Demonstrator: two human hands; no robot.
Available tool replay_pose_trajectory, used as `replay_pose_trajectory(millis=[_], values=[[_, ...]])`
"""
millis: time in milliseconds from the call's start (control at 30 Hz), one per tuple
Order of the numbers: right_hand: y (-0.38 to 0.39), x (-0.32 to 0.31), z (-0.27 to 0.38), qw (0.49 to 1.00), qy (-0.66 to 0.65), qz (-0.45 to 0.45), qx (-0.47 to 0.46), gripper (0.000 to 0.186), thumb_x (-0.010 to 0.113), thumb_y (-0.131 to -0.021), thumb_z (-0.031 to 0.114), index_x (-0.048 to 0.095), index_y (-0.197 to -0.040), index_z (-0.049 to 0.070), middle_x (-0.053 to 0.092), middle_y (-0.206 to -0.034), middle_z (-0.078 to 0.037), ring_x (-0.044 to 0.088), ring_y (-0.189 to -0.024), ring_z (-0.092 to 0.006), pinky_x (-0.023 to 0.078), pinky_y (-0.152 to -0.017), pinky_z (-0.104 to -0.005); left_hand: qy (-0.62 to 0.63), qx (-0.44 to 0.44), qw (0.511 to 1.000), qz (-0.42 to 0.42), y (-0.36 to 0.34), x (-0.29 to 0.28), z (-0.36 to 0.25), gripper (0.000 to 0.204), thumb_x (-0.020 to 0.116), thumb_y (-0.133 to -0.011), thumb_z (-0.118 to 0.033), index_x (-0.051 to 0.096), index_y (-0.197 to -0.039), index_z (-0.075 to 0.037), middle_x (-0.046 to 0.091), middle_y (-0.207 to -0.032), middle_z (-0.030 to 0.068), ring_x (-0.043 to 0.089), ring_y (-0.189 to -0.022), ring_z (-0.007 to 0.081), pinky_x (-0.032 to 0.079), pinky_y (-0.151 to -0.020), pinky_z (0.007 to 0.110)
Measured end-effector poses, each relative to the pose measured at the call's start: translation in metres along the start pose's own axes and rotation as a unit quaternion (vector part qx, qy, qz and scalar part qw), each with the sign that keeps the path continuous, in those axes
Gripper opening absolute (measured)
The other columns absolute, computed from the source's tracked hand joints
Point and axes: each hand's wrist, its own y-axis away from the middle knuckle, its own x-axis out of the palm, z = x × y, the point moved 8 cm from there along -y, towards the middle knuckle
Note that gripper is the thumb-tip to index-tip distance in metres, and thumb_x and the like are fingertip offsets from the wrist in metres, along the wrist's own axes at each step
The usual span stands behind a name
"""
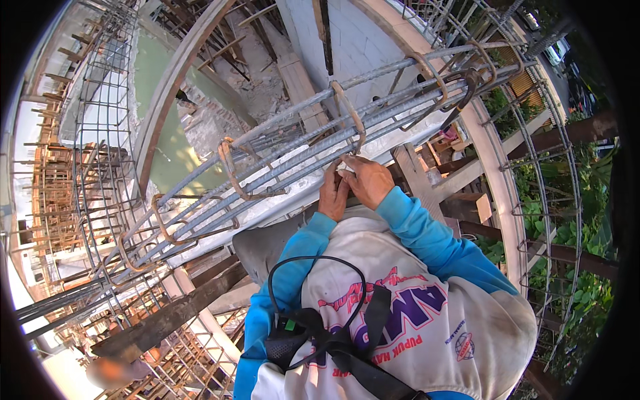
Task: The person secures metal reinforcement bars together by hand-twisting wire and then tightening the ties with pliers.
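Observation:
My left hand (333, 193) and my right hand (371, 181) meet in front of my chest, fingers pinched together. Between the fingertips is a small whitish thing (345, 167), mostly hidden and too small to name. Just beyond my hands runs a cage of long grey steel bars (303, 147), slanting from lower left to upper right. Rusty bent stirrups loop around these bars; one stirrup (349, 113) stands right behind my fingers. Farther right, a dark tool with curved arms, resembling pincers (469, 92), hangs on the bars.
Wooden planks (420, 180) and a dark beam (177, 310) lie below and beside me. Curved rebar mesh rises at left (100, 120) and right (543, 180). Beyond the cage, a pale wall (357, 40) and rubble-strewn floor lie lower down. Green plants grow at right.

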Motion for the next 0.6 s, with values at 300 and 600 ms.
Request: replay_pose_trajectory(millis=[300,600], values=[[-0.039,-0.033,-0.068,0.992,-0.105,-0.061,-0.027,0.024,0.066,-0.081,0.021,0.069,-0.101,0.008,0.067,-0.086,-0.016,0.064,-0.076,-0.0324,0.05,-0.065,-0.0389,-0.073,-0.025,0.995,0.059,-0.004,0.009,-0.011,0.07,0.057,-0.089,-0.012,0.018,-0.146,-0.003,0.051,-0.082,0.0031,0.047,-0.073,0.0101,0.041,-0.067,0.024],[-0.053,-0.022,-0.053,0.987,0.027,-0.096,-0.126,0.034,0.075,-0.066,0.022,0.07,-0.1,0.017,0.066,-0.091,-0.008,0.062,-0.086,-0.0293,0.05,-0.073,-0.0399,-0.117,-0.077,0.986,0.095,-0.014,0.02,-0.025,0.077,0.061,-0.085,-0.01,0.013,-0.144,0.003,0.052,-0.071,0.0031,0.047,-0.064,0.0096,0.041,-0.062,0.025]])
